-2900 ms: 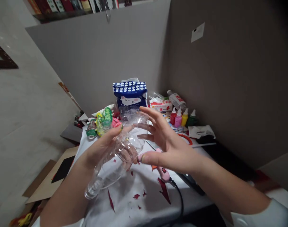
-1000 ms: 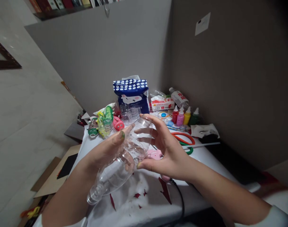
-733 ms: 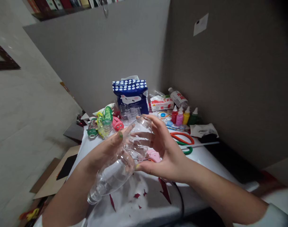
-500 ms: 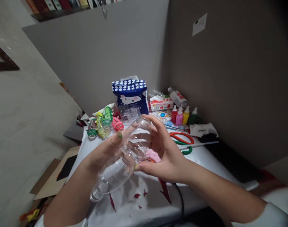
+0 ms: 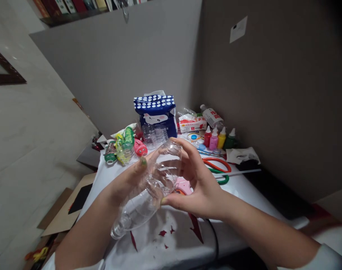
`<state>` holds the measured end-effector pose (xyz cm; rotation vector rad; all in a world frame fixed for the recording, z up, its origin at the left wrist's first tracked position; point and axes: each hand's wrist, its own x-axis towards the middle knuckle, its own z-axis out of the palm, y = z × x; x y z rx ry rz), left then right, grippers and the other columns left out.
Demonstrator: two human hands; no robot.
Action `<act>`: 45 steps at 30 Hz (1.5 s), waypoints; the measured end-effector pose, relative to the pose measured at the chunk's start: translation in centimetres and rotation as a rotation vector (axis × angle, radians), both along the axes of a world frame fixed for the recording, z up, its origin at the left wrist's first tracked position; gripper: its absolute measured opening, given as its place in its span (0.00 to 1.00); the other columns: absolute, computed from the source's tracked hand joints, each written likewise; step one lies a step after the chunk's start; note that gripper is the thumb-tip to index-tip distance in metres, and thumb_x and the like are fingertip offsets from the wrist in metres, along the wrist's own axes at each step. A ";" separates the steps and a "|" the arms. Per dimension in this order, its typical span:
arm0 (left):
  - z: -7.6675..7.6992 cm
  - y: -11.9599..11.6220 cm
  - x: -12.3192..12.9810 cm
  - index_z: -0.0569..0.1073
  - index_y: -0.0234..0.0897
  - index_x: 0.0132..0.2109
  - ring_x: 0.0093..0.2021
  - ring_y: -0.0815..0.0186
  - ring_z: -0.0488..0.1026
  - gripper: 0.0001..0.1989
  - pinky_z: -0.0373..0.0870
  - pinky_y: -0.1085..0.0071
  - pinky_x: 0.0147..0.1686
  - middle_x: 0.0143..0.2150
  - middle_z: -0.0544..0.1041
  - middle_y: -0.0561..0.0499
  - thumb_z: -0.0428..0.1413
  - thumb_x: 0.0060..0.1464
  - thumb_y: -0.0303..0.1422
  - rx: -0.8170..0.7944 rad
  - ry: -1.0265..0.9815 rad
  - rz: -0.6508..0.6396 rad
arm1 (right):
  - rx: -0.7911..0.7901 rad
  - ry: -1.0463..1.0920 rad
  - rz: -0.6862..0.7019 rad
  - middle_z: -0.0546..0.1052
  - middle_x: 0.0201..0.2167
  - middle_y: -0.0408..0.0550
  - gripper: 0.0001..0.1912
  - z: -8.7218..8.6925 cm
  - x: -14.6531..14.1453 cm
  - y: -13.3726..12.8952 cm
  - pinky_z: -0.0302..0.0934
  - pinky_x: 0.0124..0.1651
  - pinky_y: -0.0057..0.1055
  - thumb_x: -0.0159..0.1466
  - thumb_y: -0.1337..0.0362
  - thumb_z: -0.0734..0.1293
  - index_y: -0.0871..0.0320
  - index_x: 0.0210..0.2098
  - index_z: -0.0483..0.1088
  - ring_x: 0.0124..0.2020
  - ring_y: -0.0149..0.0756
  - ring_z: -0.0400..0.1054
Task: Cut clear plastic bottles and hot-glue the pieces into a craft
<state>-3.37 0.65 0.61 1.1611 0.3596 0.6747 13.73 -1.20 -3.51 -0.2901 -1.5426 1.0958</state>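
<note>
A clear plastic bottle [image 5: 142, 204] is held in the air above the white-covered table, slanting with its neck toward the lower left. My left hand [image 5: 134, 174] is behind and beside it, seen partly through the plastic, its thumb on the upper side. Around the bottle's wide upper right end, my right hand [image 5: 194, 180] is curved, thumb below and fingers above. Behind my right hand lies something pink [image 5: 184, 185], partly hidden. Red scraps [image 5: 162, 233] lie on the table below the bottle.
At the back stand a blue dotted bag [image 5: 156, 112], clear plastic pieces and four paint bottles [image 5: 213, 140]. Coloured tubes [image 5: 127, 137] lie at the left. Orange and green loops [image 5: 217, 164], a white stick [image 5: 244, 172] and a crumpled cloth [image 5: 242, 154] are at the right.
The bottle and both hands have shifted very slightly to the right in the view, along with the surroundings. Both hands keep their hold on the bottle.
</note>
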 end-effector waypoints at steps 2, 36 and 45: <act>-0.4 0.2 -0.3 0.58 0.43 0.68 0.55 0.46 0.72 0.41 0.72 0.60 0.47 0.62 0.69 0.38 0.56 0.53 0.56 -0.010 0.008 0.004 | -0.018 -0.012 0.004 0.63 0.59 0.50 0.52 0.1 0.2 0.0 0.68 0.56 0.44 0.52 0.71 0.78 0.42 0.65 0.48 0.49 0.40 0.71; 1.0 2.8 -3.4 0.74 0.33 0.56 0.47 0.55 0.75 0.32 0.69 0.63 0.48 0.44 0.79 0.40 0.62 0.50 0.50 0.271 0.512 -0.133 | -0.256 -0.189 0.071 0.62 0.60 0.52 0.50 0.2 1.7 1.1 0.73 0.48 0.41 0.50 0.70 0.78 0.42 0.63 0.51 0.52 0.45 0.71; 1.1 2.7 -3.4 0.75 0.35 0.55 0.51 0.53 0.73 0.31 0.66 0.60 0.53 0.49 0.78 0.42 0.62 0.50 0.51 0.313 0.560 -0.135 | -0.157 -0.288 -0.034 0.62 0.58 0.52 0.49 0.1 1.4 0.9 0.71 0.49 0.42 0.51 0.69 0.77 0.44 0.65 0.50 0.48 0.41 0.71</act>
